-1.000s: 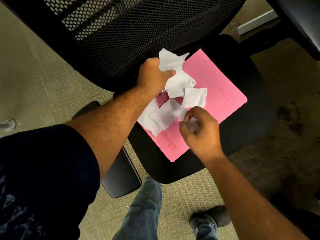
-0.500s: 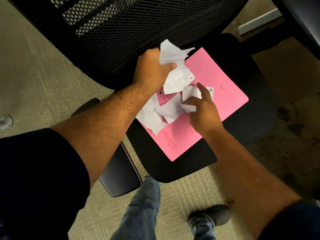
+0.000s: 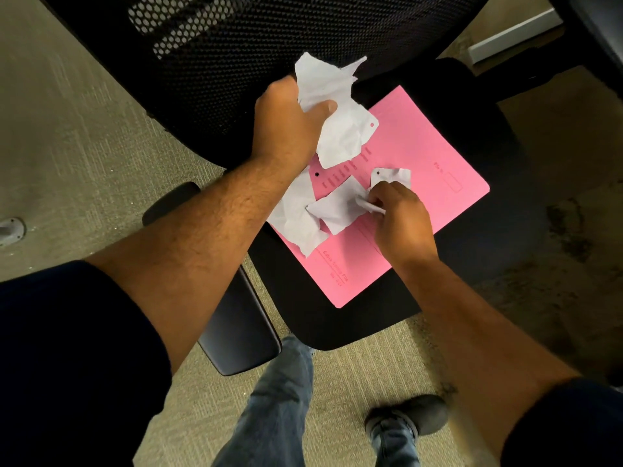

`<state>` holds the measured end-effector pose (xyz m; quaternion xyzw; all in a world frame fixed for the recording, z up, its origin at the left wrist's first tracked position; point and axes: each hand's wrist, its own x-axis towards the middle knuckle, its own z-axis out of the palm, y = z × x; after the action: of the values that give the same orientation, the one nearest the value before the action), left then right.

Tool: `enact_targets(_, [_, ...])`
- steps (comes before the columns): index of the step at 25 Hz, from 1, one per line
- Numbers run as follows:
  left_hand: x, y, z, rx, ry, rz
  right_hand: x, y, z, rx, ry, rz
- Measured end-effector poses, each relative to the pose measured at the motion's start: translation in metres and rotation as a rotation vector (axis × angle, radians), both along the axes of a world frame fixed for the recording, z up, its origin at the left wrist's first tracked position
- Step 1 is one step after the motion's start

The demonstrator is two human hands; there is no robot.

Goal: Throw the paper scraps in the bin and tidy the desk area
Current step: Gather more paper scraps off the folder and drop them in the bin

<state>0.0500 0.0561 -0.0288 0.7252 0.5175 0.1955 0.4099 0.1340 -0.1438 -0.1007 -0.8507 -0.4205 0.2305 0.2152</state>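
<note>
Torn white paper scraps [image 3: 337, 210] lie on the pink card folder [image 3: 421, 183] — light, limp, crushable. Our left hand [image 3: 290, 126] clutches a crumpled bunch [image 3: 337, 119]; our right hand [image 3: 401, 217] pinches one scrap's edge.

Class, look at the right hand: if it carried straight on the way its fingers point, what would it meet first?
Probably the small white paper scrap just beyond the right hand, lying on the pink folder; depth is uncertain.
</note>
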Motion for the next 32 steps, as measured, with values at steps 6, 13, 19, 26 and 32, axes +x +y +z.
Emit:
enact_targets(6, [-0.001,-0.003,-0.011,-0.042,0.073,0.001,-0.02,-0.005,0.024,0.133,0.203,-0.033])
enact_targets(13, [-0.002,-0.01,-0.014,-0.074,0.166,-0.069,-0.032,0.024,0.013,-0.253,0.143,0.204])
enact_targets(19, [-0.004,-0.014,-0.015,-0.062,0.192,-0.076,-0.027,0.034,0.004,-0.328,0.214,0.203])
enact_targets(26, [-0.004,-0.01,-0.016,-0.05,0.185,-0.073,-0.03,0.021,-0.003,-0.164,0.085,0.153])
enact_targets(32, [0.009,-0.019,-0.014,0.034,0.121,-0.044,-0.008,-0.001,0.004,0.15,0.425,-0.331])
